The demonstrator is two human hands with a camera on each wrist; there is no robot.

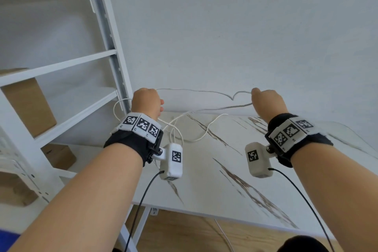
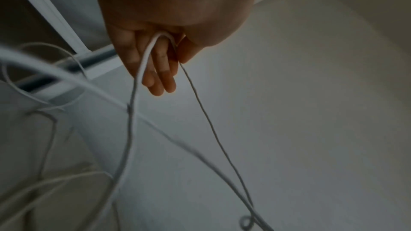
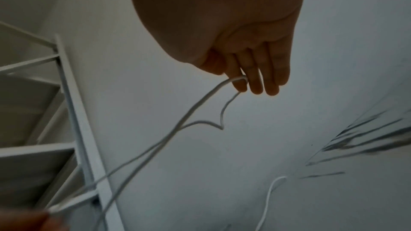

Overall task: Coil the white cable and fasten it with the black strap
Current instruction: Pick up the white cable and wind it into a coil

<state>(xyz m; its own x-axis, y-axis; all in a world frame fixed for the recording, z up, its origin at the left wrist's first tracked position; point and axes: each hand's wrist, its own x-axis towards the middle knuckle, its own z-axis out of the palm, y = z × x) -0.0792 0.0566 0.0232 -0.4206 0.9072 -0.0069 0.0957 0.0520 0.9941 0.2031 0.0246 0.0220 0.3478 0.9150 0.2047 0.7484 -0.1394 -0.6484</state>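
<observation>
The thin white cable [image 1: 196,92] is stretched in the air between my two raised hands, in front of the white wall. My left hand [image 1: 146,101] grips it in curled fingers, and the cable [image 2: 142,62] bends over them with two strands hanging down. My right hand [image 1: 263,98] pinches a bend of the cable [image 3: 200,104] at its fingertips. More loops of cable [image 1: 196,137] trail down onto the marble-patterned table [image 1: 235,180]. No black strap shows in any view.
A white metal shelf unit [image 1: 67,63] stands at the left, with cardboard boxes [image 1: 30,104] on its shelves. The white wall [image 1: 245,26] rises right behind the table. Wooden floor [image 1: 184,231] shows below the table's front edge.
</observation>
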